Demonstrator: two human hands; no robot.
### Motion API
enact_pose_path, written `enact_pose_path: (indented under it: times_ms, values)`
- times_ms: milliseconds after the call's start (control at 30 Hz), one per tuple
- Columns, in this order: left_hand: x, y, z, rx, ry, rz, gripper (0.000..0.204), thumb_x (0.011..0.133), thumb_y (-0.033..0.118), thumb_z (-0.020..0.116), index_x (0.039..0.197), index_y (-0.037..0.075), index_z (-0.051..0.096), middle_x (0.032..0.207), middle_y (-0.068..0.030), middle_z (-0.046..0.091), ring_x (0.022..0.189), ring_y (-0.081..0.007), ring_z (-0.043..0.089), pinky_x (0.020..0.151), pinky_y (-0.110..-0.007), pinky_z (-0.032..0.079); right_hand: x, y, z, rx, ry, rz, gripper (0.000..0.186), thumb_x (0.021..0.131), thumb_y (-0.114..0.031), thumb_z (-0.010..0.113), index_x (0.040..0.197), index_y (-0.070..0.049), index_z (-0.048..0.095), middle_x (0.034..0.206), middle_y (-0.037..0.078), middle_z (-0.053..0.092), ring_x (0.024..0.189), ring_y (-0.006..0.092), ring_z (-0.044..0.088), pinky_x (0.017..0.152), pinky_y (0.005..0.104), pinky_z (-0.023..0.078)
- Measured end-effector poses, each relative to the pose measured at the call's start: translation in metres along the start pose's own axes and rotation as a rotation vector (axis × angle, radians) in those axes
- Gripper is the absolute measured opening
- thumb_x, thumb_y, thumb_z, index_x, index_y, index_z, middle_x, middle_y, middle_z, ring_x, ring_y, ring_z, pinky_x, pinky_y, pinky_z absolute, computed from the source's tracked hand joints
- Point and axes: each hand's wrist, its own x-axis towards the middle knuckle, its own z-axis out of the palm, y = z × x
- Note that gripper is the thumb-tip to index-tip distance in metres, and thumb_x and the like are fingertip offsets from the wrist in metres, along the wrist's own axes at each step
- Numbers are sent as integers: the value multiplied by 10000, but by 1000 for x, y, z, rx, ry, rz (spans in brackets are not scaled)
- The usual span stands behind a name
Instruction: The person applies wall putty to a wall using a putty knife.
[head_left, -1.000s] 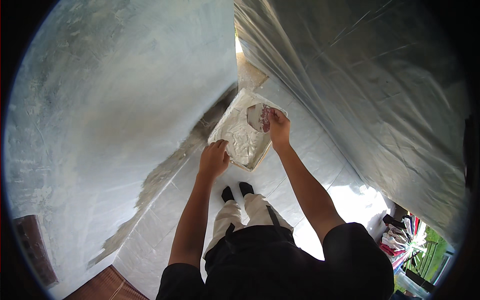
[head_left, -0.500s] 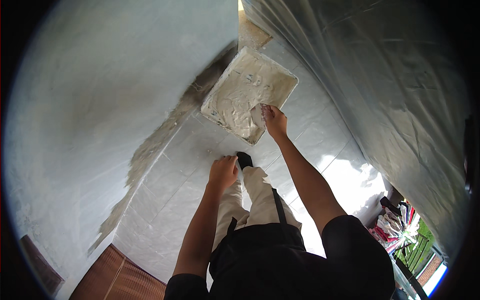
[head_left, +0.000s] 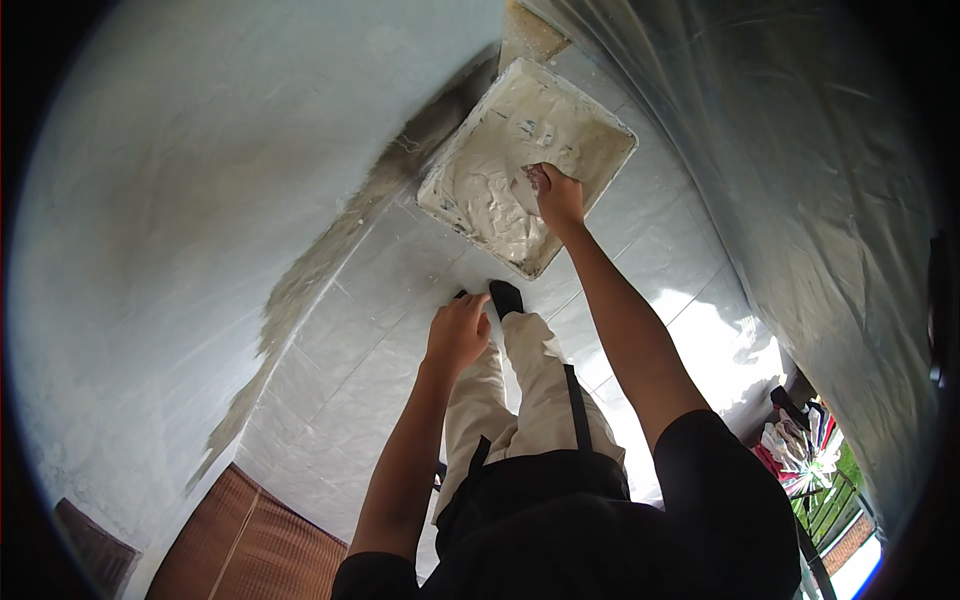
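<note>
My right hand (head_left: 560,195) is closed around a pale, coated scraper (head_left: 523,190), its blade lying in the cream-coloured plaster (head_left: 485,190). Fingers and paste hide most of the scraper's grip. The plaster spreads in ridges and smears across a shallow rectangular tray (head_left: 622,145), whose rim is crusted and whose bottom shows through in small dark patches. Holding nothing, my left hand (head_left: 459,328) hangs above my trouser leg with its fingers loosely bent and somewhat apart. It is well away from the tray.
A wall (head_left: 200,180) rises on the left, with a bare grey-brown strip (head_left: 325,250) along its foot. Plastic sheeting (head_left: 790,170) hangs on the right. Grey sheeting (head_left: 390,290) covers the floor. Brown ribbed material (head_left: 245,535) lies lower left; colourful items (head_left: 800,445) stand lower right.
My right hand and the scraper have moved a little deeper into the tray, away from its near edge. The whole view has shifted slightly; my left hand remains empty.
</note>
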Motion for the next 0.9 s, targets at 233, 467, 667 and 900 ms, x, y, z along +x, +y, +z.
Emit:
enact_pose_path:
  times_ms: [233,467,667,900]
  values:
    - [-8,-3,-5,-71,39,10,240,826,74,581,1061,29,606,984,-139,657,910,-323,621,793,-449,488,7,9,2,49,37,29,135,854,-90,574,938,-51,673,856,203,668,823,411,639,731,462,510]
    - [-28,-15,-13,-65,83,9,219,836,69,573,1049,31,604,934,-143,669,849,-339,636,757,-452,503,-3,13,-11,167,92,283,202,854,-139,561,969,-32,687,853,209,683,809,368,675,752,424,523]
    - [-31,-10,-17,-214,-90,-254,164,899,110,501,997,34,608,881,-166,662,831,-354,642,730,-418,494,-12,15,-8,134,162,221,212,872,-132,559,1011,-35,685,867,202,693,822,353,684,757,402,531]
    - [-33,-7,-2,-231,-38,-190,59,866,91,550,862,42,583,795,-140,647,707,-316,629,651,-415,489,-14,15,3,157,137,245,221,876,-139,556,1026,-34,681,909,202,694,868,361,678,769,406,527]
